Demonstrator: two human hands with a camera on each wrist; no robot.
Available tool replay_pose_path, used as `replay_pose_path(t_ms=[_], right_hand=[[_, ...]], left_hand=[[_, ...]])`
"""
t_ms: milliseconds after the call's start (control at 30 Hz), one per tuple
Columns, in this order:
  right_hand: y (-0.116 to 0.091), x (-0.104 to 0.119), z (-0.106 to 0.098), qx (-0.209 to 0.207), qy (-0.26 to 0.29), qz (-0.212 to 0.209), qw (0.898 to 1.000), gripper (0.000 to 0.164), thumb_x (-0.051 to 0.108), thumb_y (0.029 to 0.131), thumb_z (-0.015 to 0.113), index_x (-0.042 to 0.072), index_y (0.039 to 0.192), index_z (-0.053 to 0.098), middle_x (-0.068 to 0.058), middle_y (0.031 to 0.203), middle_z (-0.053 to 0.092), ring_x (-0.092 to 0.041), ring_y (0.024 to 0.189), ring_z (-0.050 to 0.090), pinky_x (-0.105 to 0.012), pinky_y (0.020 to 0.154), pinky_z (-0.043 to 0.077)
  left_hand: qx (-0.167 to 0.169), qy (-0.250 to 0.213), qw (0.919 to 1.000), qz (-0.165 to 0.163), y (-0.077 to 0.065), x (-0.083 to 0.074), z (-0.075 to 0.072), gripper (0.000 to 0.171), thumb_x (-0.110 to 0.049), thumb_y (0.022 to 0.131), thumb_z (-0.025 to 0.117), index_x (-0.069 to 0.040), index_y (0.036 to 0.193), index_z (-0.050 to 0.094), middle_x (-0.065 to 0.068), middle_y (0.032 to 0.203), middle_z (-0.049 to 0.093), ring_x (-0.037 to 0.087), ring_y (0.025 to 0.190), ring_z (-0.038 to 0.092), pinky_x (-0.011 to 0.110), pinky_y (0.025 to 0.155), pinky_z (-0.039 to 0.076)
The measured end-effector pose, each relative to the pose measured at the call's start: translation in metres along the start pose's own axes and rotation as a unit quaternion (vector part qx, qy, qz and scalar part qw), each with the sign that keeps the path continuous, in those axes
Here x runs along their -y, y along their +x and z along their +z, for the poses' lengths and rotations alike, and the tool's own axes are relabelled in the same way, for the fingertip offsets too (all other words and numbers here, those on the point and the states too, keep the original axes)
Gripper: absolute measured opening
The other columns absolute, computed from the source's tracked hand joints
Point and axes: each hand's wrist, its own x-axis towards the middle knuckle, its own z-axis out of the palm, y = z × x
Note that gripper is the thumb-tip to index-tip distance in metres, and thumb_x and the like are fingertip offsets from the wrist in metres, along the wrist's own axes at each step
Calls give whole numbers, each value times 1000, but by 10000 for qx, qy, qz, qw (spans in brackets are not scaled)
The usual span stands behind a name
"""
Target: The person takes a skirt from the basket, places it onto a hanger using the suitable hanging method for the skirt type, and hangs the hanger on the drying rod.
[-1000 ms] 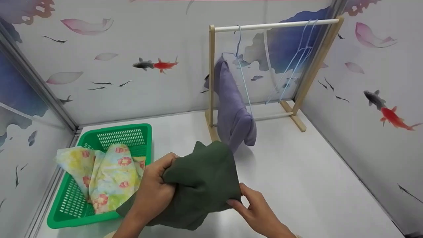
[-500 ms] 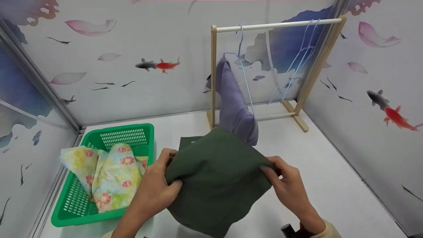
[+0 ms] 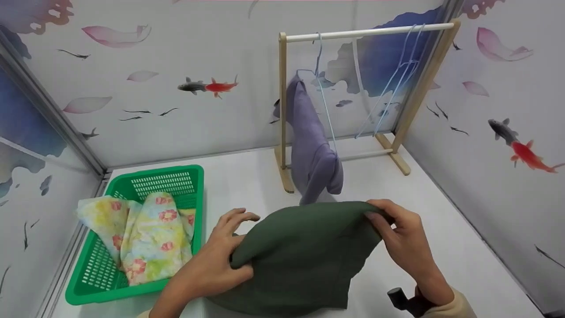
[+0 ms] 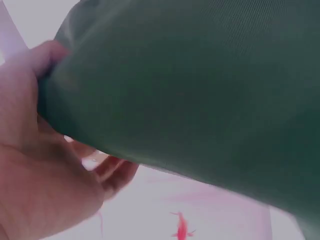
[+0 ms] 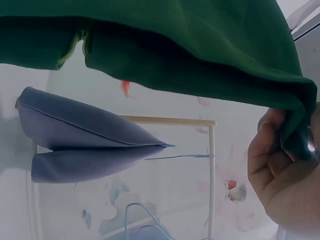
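A dark green garment spans the space between both hands, above the white table. At its left edge, my left hand holds it with the thumb in front and some fingers behind; the upper fingers stand off the fabric. My right hand pinches the upper right corner between thumb and fingers. Cloth fills most of the left wrist view, where the thumb lies over it and fingers show below its edge. In the right wrist view the garment has a small notch in its lower edge. Its exact kind is unclear.
A green basket with floral cloth stands on the left. Behind the hands, a purple garment hangs by a blue hanger on a wooden rack. More blue hangers hang at the rail's right. Printed walls enclose the table.
The right hand has moved up and right, drawing the green garment wider. The left hand's upper fingers have lifted and spread. The basket and rack have stayed in place.
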Motion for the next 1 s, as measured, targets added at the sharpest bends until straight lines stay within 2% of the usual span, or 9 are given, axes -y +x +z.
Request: replay_pose_path(t_ms=[100, 200, 300, 433, 533, 667, 800, 867, 1000], right_hand=[[2, 2, -1, 108, 75, -171, 9998, 33, -20, 79, 57, 2, 103, 64, -5, 89, 64, -13, 68, 56, -19, 59, 45], [5, 4, -1, 140, 217, -342, 9991, 33, -21, 79, 57, 1, 103, 64, -6, 87, 63, -14, 69, 55, -19, 60, 45], [7, 5, -1, 165, 341, -453, 9983, 33, -21, 79, 56, -1, 103, 64, -8, 88, 63, -15, 72, 56, -20, 66, 46], [8, 6, -3, 198, 323, -462, 9982, 33, -22, 79, 55, -2, 105, 64, -9, 92, 64, -16, 77, 58, -20, 73, 47], [7, 6, -6, 149, 191, -452, 9987, 33, -21, 78, 57, -2, 104, 64, -9, 91, 64, -15, 76, 58, -19, 72, 47], [7, 8, -9, 76, 312, -596, 9977, 28, -19, 79, 58, -3, 101, 64, -9, 86, 63, -14, 72, 56, -19, 67, 45], [6, 11, -8, 125, 709, -882, 9935, 21, -15, 81, 58, -6, 99, 65, -10, 83, 62, -14, 70, 54, -20, 64, 44], [6, 13, -7, 117, 906, -978, 9910, 19, -14, 82, 58, -7, 98, 64, -11, 82, 62, -15, 69, 53, -21, 64, 44], [7, 16, -7, 41, 1236, -1084, 9864, 17, -13, 82, 58, -9, 97, 64, -12, 81, 61, -15, 69, 53, -21, 62, 42]], left_hand=[[375, -408, 9982, 243, 0, 2, 2, 45, -15, 79, 62, -39, 117, 57, -12, 144, 29, 18, 137, 12, 56, 100, 24], [437, -861, 9943, 462, 2, 4, 5, 43, -9, 79, 62, -31, 116, 59, -12, 132, 47, 13, 128, 33, 49, 102, 27], [309, -1183, 9900, 708, 3, 6, 9, 23, -3, 79, 61, -24, 90, 62, -12, 90, 62, 4, 88, 58, 38, 100, 33], [185, -1112, 9916, 636, 0, 9, 12, 12, -14, 86, 62, -21, 80, 54, -10, 64, 45, 3, 55, 45, 23, 68, 45], [227, -1023, 9943, 219, -2, 10, 12, 15, -28, 89, 62, -23, 97, 50, -11, 72, 53, 4, 61, 52, 22, 57, 44], [514, -891, 9946, -123, -4, 7, 11, 42, -35, 87, 62, -30, 124, 43, -14, 90, 63, 3, 75, 59, 27, 71, 48], [956, -624, 9935, 29, -8, 5, 10, 8, -33, 89, 60, -29, 96, 61, -18, 72, 55, -1, 63, 51, 21, 60, 45], [1031, -489, 9934, 140, -8, 5, 11, 9, -31, 89, 59, -29, 80, 59, -18, 69, 48, 0, 62, 45, 20, 57, 40], [859, -845, 9922, 323, -7, 7, 15, 5, -23, 89, 60, -28, 87, 61, -15, 78, 50, 4, 70, 48, 23, 64, 42]])
